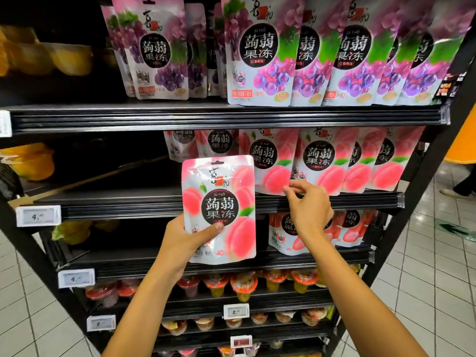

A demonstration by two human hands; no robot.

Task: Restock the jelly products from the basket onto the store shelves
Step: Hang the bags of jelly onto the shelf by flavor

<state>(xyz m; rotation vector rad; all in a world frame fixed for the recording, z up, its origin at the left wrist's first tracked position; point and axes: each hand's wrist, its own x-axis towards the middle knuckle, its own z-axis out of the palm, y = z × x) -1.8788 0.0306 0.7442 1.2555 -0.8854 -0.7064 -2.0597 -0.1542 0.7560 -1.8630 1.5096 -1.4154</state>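
Gripping a peach jelly pouch [219,202] mid-frame is the left hand [180,243] — right hand [309,207] curls at shelved pouches [319,161], grip unclear.

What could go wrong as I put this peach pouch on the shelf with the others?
1. The standing peach pouches overlap and lean. Your right hand, working at their bottom edge, might tip some off the shelf.
2. Your left hand grips the peach pouch only near its lower corner, so it could slip.
3. Similar grape pouches sit just above, so a mix-up is possible.
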